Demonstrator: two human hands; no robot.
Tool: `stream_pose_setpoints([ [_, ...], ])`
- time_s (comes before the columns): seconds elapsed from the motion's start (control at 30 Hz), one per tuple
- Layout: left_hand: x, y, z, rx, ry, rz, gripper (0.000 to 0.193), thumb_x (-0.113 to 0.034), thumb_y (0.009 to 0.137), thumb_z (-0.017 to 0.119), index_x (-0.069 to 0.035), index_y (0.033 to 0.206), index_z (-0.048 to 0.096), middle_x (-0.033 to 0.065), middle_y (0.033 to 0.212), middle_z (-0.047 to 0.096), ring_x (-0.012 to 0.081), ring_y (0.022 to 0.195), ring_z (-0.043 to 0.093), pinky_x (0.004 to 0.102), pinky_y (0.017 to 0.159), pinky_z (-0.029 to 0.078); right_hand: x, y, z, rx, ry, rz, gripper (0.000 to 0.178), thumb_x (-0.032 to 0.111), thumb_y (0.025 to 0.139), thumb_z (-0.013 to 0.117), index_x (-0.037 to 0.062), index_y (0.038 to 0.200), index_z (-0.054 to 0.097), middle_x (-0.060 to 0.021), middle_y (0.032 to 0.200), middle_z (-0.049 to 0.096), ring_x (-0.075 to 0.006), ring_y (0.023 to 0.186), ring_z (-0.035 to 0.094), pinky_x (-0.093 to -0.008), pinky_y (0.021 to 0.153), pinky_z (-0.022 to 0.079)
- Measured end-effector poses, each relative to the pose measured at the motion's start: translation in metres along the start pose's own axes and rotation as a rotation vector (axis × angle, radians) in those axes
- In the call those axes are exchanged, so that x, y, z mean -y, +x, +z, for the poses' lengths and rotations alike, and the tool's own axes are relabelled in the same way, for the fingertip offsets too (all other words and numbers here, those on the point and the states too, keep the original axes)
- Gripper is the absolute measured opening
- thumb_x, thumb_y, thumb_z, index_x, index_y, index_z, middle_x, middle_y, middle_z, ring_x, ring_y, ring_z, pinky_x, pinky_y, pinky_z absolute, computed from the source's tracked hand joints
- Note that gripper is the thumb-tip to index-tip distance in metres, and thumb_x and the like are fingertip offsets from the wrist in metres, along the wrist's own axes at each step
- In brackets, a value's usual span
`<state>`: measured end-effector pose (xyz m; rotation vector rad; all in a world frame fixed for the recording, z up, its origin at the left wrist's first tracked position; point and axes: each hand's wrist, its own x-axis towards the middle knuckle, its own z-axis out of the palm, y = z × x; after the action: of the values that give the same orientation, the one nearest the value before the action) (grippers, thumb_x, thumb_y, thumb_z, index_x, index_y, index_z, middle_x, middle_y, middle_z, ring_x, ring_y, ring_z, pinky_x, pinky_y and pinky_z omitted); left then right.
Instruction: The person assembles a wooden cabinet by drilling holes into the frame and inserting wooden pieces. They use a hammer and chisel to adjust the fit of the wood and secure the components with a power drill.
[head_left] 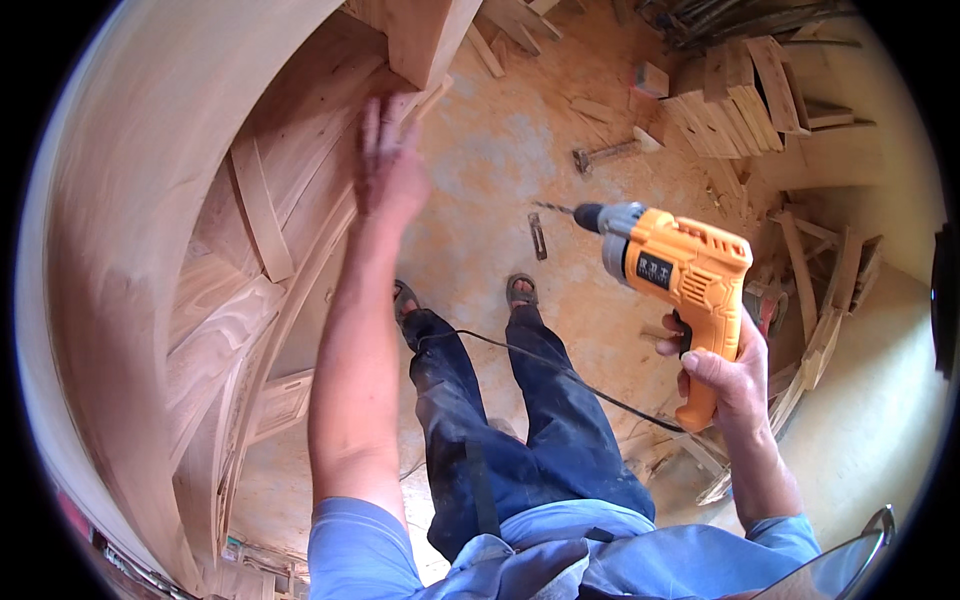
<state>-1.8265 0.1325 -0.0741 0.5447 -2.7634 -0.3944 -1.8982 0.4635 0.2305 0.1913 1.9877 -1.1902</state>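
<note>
Orange plastic and grey metal make up the corded electric drill, and the right hand is clamped around its pistol grip, fingers wrapped tight and the index finger seemingly at the trigger. The drill's long axis runs roughly level, from the handle toward the large curved panelled wooden piece that fills the side of the view beyond the left hand; the thin twist bit at its nose points that way but is well apart from the wood, hanging over the dusty floor. A black cable trails from the base of the grip across the person's dark trousers.

The left hand is stretched forward with fingers spread and flat, holding nothing, pressed or nearly pressed against a raised moulding of the wooden piece; motion blur keeps me from telling whether it truly touches. It is the nearer hand to the wood, and the drill lies off to its right, level with the wrist, so the bit would have to travel leftward past the left forearm to meet the panel.

Away from the wooden piece, beyond the drill, a hammer lies on the floor near stacked timber offcuts.
</note>
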Motion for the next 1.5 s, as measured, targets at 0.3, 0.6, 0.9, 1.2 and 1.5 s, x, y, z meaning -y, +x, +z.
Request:
stream_pose_setpoints([
  [0.3, -0.146, -0.118, -0.014, 0.454, -0.648, -0.518, 0.039, -0.022, 0.095, 0.06, 0.0, 0.127, 0.066, 0.0247, 0.111, 0.071, 0.0406, 0.104, 0.068, 0.0443, 0.091, 0.054, -0.022, -0.002, -0.016, -0.003, 0.053, 0.069, 0.067, 0.006, 0.076, 0.074, 0.0011, 0.139, 0.05, -0.0135, 0.115, 0.065, -0.0199, 0.095, 0.072, -0.0262, 0.058, 0.058],
  [0.6, -0.203, -0.037, -0.103, 0.027, -2.662, -0.965, 0.05, -0.041, 0.107, 0.05, -0.003, 0.139, 0.052, 0.0071, 0.131, 0.063, 0.0211, 0.12, 0.058, 0.0419, 0.107, 0.041, 0.036, 0.021, 0.035, 0.212, -0.072, -0.129, 0.079, 0.007, 0.079, 0.077, 0.0011, 0.148, 0.04, -0.0119, 0.122, 0.063, -0.0192, 0.101, 0.069, -0.0253, 0.068, 0.057],
  [0.9, -0.154, 0.014, -0.136, -0.358, -2.718, -0.746, 0.043, -0.035, 0.109, 0.045, -0.006, 0.141, 0.051, 0.0075, 0.138, 0.06, 0.0214, 0.131, 0.055, 0.0429, 0.113, 0.041, 0.087, 0.033, 0.091, 0.291, -0.185, -0.299, 0.078, 0.001, 0.075, 0.074, 0.0008, 0.147, 0.043, -0.0095, 0.118, 0.066, -0.0168, 0.098, 0.07, -0.0248, 0.069, 0.057],
  [1.2, -0.136, 0.02, -0.128, -0.449, -2.763, -0.678, 0.042, -0.036, 0.109, 0.045, -0.008, 0.14, 0.053, 0.0074, 0.136, 0.061, 0.023, 0.128, 0.056, 0.0444, 0.107, 0.046, 0.098, 0.036, 0.119, 0.244, -0.253, -0.318, 0.073, 0.004, 0.075, 0.073, -0.0011, 0.143, 0.047, -0.0078, 0.11, 0.065, -0.0132, 0.088, 0.071, -0.0238, 0.062, 0.055],
  [1.5, -0.132, 0.024, -0.123, -0.461, -2.747, -0.71, 0.044, -0.036, 0.109, 0.045, -0.008, 0.141, 0.051, 0.0081, 0.137, 0.06, 0.0236, 0.129, 0.055, 0.0448, 0.108, 0.044, 0.098, 0.042, 0.122, 0.233, -0.269, -0.374, 0.065, 0.008, 0.075, 0.075, -0.0016, 0.135, 0.052, -0.0065, 0.103, 0.066, -0.0091, 0.072, 0.064, -0.0233, 0.06, 0.053],
])
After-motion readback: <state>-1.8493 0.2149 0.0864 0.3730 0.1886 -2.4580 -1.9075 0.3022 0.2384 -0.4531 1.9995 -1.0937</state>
